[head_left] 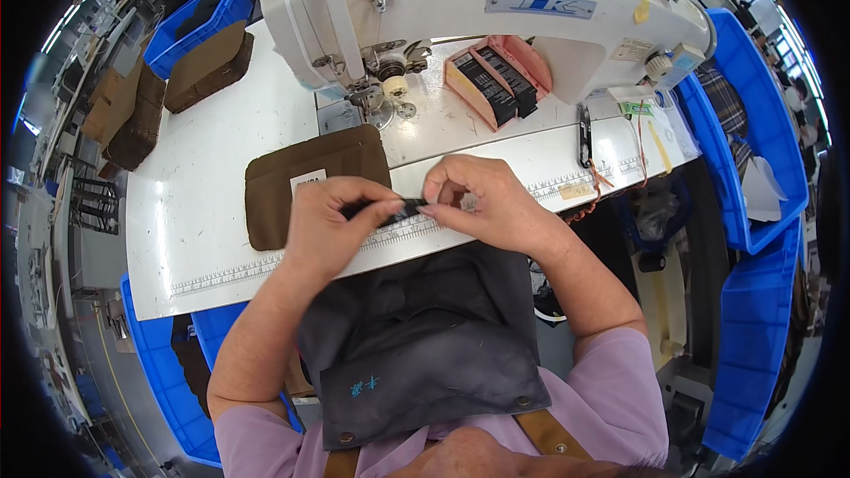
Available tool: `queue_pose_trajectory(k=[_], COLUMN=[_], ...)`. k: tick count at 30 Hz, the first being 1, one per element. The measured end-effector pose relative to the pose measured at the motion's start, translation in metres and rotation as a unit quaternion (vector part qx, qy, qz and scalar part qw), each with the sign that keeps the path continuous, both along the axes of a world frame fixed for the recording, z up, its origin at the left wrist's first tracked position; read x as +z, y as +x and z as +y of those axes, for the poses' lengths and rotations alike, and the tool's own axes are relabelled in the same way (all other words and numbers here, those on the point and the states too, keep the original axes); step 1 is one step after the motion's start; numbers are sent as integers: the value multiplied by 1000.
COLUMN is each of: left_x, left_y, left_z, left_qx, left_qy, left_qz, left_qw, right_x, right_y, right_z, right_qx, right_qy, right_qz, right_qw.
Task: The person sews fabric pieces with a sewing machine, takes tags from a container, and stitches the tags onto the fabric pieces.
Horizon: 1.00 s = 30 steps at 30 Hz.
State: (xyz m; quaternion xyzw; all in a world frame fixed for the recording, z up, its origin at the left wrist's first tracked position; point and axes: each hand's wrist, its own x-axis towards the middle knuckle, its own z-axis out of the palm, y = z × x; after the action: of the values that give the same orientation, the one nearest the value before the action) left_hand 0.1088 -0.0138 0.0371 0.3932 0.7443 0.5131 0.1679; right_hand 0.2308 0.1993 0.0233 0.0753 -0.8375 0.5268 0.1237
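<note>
Between my hands, just above the table's front edge, is a small black label (409, 206). My left hand (335, 217) pinches its left end, and my right hand (474, 199) pinches the right end between thumb and forefinger. Beneath and beside my left hand lies a brown rounded fabric panel (270, 195) with a small white tag (307, 178) on it. The sewing machine (354, 44) stands just beyond; its presser foot and needle area are apart from the panel.
A pink open box (540, 66) with bundled black labels (496, 80) sits under the machine arm. Black thread snips (584, 134) lie to the right. Brown fabric stacks (208, 66) rest at far left. A printed ruler (239, 278) runs along the front edge. Blue bins (753, 124) flank the table (186, 221).
</note>
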Motion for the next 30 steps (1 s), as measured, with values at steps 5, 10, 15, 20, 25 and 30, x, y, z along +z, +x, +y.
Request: queue_pose_trajectory(k=[5, 10, 15, 20, 25, 30], left_x=[9, -1, -11, -17, -9, -7], left_y=[-60, -86, -88, -93, -93, -93], left_z=[-4, 12, 20, 19, 20, 22], left_qx=[51, 44, 38, 36, 36, 19], left_qy=[-92, -169, -176, -177, -200, -190], left_qz=[-48, -39, -28, -27, -38, -44], left_qw=[993, 984, 983, 983, 978, 981], right_x=[-3, -15, -14, -15, -10, -6], right_y=[-32, -42, -39, -43, -46, -49], right_z=[-5, -10, -10, -7, -2, 2], right_qx=[-17, 10, 8, 16, 31, 37], right_qy=[163, 310, 315, 311, 291, 265], right_qz=[84, 187, 170, 162, 124, 94], right_qw=[983, 932, 934, 936, 948, 959])
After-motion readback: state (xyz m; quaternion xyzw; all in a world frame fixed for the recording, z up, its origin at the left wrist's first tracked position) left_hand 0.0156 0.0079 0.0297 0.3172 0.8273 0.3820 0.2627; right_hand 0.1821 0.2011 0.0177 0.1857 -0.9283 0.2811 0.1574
